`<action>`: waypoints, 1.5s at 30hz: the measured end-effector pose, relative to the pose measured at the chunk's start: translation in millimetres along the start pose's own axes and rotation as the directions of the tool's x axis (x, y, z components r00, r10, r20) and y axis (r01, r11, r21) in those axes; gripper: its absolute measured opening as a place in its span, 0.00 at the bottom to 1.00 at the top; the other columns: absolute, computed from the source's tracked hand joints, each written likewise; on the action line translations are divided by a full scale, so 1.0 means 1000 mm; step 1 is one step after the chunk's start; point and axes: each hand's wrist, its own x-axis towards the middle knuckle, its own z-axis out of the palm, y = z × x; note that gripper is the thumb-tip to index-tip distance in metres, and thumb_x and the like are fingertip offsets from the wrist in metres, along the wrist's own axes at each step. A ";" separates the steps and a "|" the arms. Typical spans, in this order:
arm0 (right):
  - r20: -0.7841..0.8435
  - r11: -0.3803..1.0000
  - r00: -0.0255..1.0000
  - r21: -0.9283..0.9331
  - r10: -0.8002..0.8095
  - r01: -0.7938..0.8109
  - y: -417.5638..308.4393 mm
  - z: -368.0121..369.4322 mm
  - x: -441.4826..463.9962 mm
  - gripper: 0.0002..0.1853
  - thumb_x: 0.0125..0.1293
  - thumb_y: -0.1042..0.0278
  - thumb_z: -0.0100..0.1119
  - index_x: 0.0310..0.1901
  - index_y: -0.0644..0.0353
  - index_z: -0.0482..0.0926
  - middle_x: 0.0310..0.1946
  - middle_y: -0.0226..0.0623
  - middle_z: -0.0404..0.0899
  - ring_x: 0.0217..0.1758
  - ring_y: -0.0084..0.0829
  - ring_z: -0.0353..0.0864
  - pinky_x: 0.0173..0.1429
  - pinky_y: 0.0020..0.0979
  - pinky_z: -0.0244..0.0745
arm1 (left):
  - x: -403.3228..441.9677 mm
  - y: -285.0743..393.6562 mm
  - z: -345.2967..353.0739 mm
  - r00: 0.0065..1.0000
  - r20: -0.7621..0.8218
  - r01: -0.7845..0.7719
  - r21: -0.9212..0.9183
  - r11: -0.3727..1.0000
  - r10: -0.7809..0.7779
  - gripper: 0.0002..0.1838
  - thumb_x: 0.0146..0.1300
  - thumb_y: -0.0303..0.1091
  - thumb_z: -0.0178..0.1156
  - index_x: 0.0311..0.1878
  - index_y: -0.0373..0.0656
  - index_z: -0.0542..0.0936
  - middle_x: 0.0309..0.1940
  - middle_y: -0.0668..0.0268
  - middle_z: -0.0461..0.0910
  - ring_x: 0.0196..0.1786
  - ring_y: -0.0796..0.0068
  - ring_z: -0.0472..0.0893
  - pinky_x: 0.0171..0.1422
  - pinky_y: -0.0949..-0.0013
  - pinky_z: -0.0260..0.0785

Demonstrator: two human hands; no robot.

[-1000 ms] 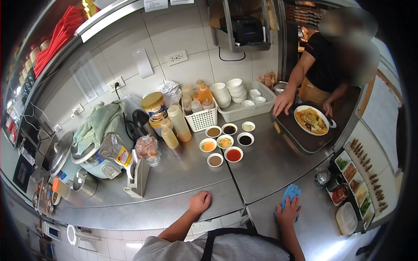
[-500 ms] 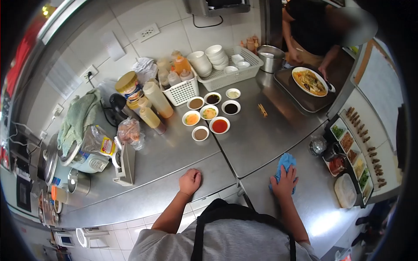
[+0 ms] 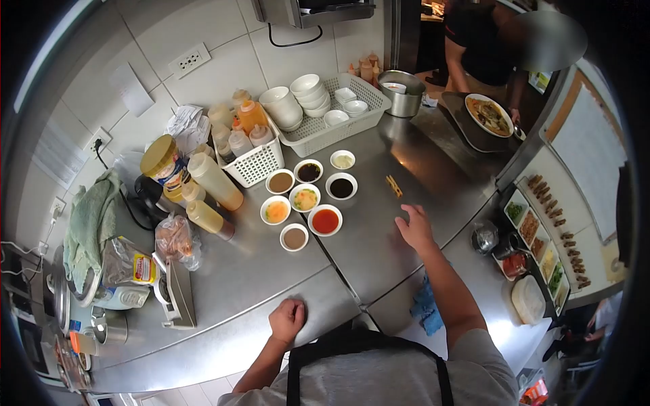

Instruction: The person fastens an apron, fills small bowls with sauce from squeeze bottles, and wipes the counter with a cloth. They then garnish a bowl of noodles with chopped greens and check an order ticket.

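Observation:
My left hand [image 3: 287, 321] rests as a fist on the front of the steel counter [image 3: 257, 294], with nothing visible in it. My right hand [image 3: 414, 227] reaches over the counter with its fingers apart, holding nothing. Just beyond its fingertips lies a small wooden clothespin [image 3: 393, 186]. A crumpled blue cloth [image 3: 425, 308] lies below my right forearm. To the left of the clothespin stand several small white bowls of sauce, among them a red one [image 3: 326, 220] and a dark one [image 3: 341, 186].
Squeeze bottles fill a white basket [image 3: 252, 166]; stacked bowls stand in a grey basket [image 3: 338, 128]. At the back right a person [image 3: 474, 47] holds a tray [image 3: 460, 115] with a plate of food [image 3: 489, 115]. Condiment containers [image 3: 535, 237] line the right side.
My right hand has let go of the blue cloth and moved forward towards the clothespin. The co-worker's tray has moved back off the counter, exposing the clothespin. The view has shifted.

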 end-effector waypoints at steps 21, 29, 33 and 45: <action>0.011 0.952 0.960 -0.132 0.279 -0.276 0.044 -0.071 0.097 0.12 0.51 0.66 0.52 0.39 0.56 0.75 0.32 0.42 0.77 0.36 0.43 0.75 0.42 0.36 0.71 | -0.017 -0.046 0.030 0.997 -0.024 0.058 -0.278 0.959 -0.068 0.07 0.53 0.31 0.52 0.24 0.37 0.72 0.14 0.61 0.70 0.17 0.73 0.69 0.23 0.72 0.62; -0.226 0.590 0.693 0.731 0.684 -0.344 0.152 -0.270 -0.010 0.12 0.52 0.67 0.55 0.38 0.63 0.74 0.25 0.33 0.76 0.23 0.23 0.77 0.24 0.22 0.72 | -0.010 -0.025 0.023 0.996 0.055 0.074 -0.144 0.987 -0.066 0.07 0.57 0.32 0.50 0.29 0.39 0.72 0.19 0.67 0.70 0.23 0.80 0.68 0.28 0.76 0.63; -0.221 0.447 0.569 0.845 0.792 -0.293 0.196 -0.315 -0.070 0.12 0.58 0.67 0.52 0.43 0.61 0.70 0.30 0.29 0.74 0.29 0.23 0.77 0.30 0.21 0.74 | -0.007 -0.034 0.026 0.996 -0.013 -0.086 -0.091 0.992 0.086 0.07 0.56 0.30 0.50 0.27 0.37 0.72 0.21 0.63 0.71 0.24 0.75 0.69 0.30 0.73 0.64; -0.859 0.906 0.426 0.097 0.285 -0.412 0.264 -0.368 -0.118 0.07 0.51 0.66 0.56 0.32 0.55 0.78 0.28 0.34 0.77 0.34 0.32 0.77 0.38 0.35 0.70 | -0.006 -0.006 0.020 0.986 0.031 -0.165 0.191 0.968 0.162 0.08 0.56 0.31 0.46 0.29 0.37 0.72 0.25 0.55 0.71 0.29 0.59 0.72 0.36 0.65 0.64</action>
